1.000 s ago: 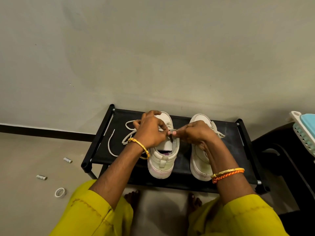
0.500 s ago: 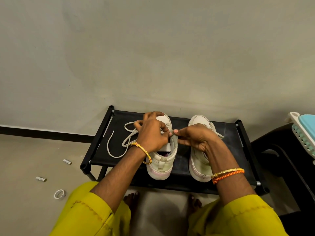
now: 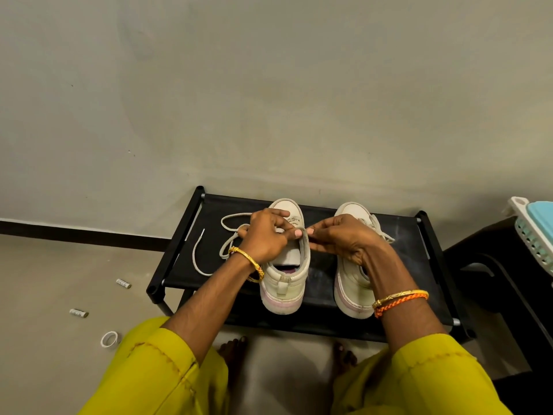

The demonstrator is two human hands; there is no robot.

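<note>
Two white sneakers stand side by side, toes to the wall, on a low black rack (image 3: 329, 298). Over the left sneaker (image 3: 285, 283) my left hand (image 3: 266, 236) and my right hand (image 3: 341, 238) meet above its eyelets. Both pinch its white lace (image 3: 304, 244) between thumb and fingertips. The free part of the lace (image 3: 209, 250) lies in loops on the rack to the left. The right sneaker (image 3: 353, 292) sits partly under my right wrist, its own lace hanging to the right.
A grey wall rises just behind the rack. On the floor to the left lie two small cylinders (image 3: 123, 283) and a white tape ring (image 3: 109, 339). A dark chair (image 3: 508, 283) with a white-and-teal basket (image 3: 535, 232) stands at the right. My bare feet (image 3: 233, 351) are under the rack's front edge.
Both hands have shifted slightly toward the toe of the left sneaker, still pinching the lace. The loose loops on the rack have drawn in a little.
</note>
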